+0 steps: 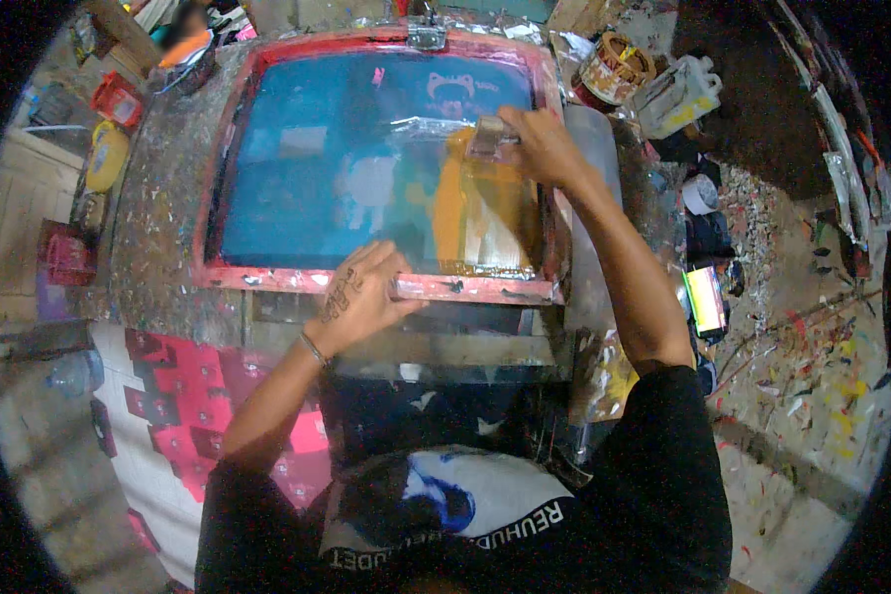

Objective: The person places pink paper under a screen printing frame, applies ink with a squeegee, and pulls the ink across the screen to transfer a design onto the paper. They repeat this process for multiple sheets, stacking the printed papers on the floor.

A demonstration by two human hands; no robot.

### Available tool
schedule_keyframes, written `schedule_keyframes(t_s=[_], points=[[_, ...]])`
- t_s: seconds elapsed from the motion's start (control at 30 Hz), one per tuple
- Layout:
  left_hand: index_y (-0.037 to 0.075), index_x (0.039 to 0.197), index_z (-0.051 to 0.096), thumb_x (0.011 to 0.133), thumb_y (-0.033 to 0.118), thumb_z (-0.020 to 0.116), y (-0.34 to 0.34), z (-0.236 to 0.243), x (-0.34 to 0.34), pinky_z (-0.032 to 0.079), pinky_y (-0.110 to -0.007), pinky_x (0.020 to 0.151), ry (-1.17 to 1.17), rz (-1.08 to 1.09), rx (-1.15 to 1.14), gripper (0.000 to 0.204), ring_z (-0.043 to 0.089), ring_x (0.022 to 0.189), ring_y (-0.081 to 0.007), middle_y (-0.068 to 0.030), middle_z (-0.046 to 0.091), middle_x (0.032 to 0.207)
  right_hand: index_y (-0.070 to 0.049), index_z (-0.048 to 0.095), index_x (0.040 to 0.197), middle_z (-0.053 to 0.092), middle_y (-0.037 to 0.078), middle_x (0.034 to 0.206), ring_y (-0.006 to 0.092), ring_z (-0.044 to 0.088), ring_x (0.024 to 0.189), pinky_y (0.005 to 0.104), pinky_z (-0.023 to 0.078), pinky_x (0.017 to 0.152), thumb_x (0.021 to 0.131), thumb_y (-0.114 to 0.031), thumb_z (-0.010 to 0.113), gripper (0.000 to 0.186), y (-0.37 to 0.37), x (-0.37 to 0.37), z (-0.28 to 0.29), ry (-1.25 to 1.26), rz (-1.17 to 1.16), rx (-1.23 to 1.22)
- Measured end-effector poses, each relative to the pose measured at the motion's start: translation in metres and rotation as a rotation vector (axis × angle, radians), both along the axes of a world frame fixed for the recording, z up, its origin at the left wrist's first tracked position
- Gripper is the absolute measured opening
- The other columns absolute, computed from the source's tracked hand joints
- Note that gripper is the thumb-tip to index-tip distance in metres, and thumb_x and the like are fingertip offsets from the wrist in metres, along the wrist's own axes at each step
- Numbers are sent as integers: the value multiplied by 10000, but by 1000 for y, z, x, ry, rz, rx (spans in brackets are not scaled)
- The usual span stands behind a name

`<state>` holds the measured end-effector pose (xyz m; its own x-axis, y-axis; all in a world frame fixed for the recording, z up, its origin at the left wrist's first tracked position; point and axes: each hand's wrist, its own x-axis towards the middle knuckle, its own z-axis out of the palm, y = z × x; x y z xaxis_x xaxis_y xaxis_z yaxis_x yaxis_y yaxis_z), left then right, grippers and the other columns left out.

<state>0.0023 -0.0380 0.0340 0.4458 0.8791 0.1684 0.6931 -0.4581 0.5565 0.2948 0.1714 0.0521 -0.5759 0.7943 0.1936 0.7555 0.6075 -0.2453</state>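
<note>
A silkscreen frame (505,288) with a worn red rim lies on the table before me, its blue mesh (287,203) stretched inside. Pale stencil shapes show on the mesh. My left hand (359,295) is closed over the near rim, left of its middle. Towards the right side, my right hand (546,144) grips a small squeegee (487,137) against the mesh. Orange-yellow ink (449,213) runs down from the squeegee in a band, with a paler wiped area beside it. The squeegee's lower edge is partly hard to make out.
A metal clamp (427,39) sits at the far rim. Beyond the right corner stand a paint-stained bucket (614,71) and a whitish jerrycan (679,96). A lit phone (706,300) lies to the right. Pink printed pieces (193,386) spread at lower left; a yellow container (103,156) is farther left.
</note>
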Motion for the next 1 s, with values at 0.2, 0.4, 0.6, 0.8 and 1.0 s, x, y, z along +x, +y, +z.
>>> schedule_keyframes(t_s=[0.2, 0.4, 0.6, 0.8, 1.0], points=[[29, 941, 645, 707, 228, 898, -5, 0, 3, 500, -446, 829, 25, 1, 71, 398, 598, 922, -333, -124, 578, 935, -67, 615, 1167, 689, 273, 1010, 485, 660, 938, 564, 531, 801, 772, -26, 698, 406, -94, 2, 11, -71, -76, -160], [1, 965, 649, 736, 233, 887, -9, 6, 8, 493, -453, 851, 67, 12, 45, 404, 609, 958, -342, -140, 598, 955, -74, 576, 1219, 683, 242, 1031, 477, 660, 972, 566, 531, 819, 777, -8, 678, 458, -164, -4, 21, -12, -65, -191], [9, 893, 642, 735, 262, 884, -8, 3, 12, 491, -460, 787, 23, 25, 161, 384, 604, 879, -371, -150, 584, 878, -17, 586, 1169, 648, 180, 1011, 398, 626, 978, 491, 515, 849, 798, -79, 714, 398, -180, -2, 10, 15, 18, 107], [-7, 942, 680, 737, 271, 896, -6, 45, 2, 522, -471, 816, 58, 71, 56, 408, 649, 929, -388, -176, 644, 950, -28, 615, 1098, 608, 154, 1006, 357, 591, 940, 471, 500, 843, 790, -319, 800, 462, -203, -12, 35, 86, 21, 296], [29, 1100, 769, 662, 348, 946, 64, 169, 0, 549, -388, 719, -147, 34, 648, 570, 704, 809, -285, -140, 747, 947, -61, 679, 1190, 723, 185, 1093, 395, 702, 913, 514, 563, 770, 863, -612, 719, 642, -129, 0, 159, -9, -166, 495]])
